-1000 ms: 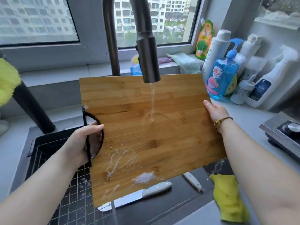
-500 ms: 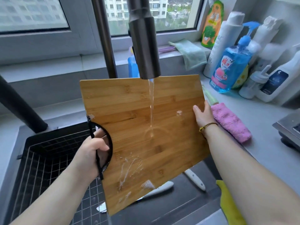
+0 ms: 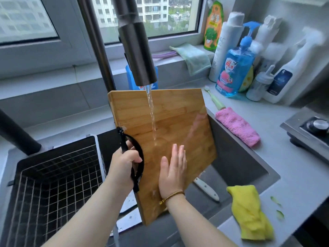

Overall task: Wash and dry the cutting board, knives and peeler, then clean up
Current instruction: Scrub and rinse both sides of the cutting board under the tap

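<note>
Rinse step: left hand [image 3: 124,164] grips the cutting board [image 3: 170,132] by its black handle loop [image 3: 138,157], tilted over the sink [image 3: 249,168] under the running tap [image 3: 137,56], right hand [image 3: 173,171] flat with straight fingers rubbing its face; next probably flip and rinse the back.

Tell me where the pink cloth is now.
In the head view, the pink cloth lies on the counter right of the sink, in front of the blue soap bottle.
</note>
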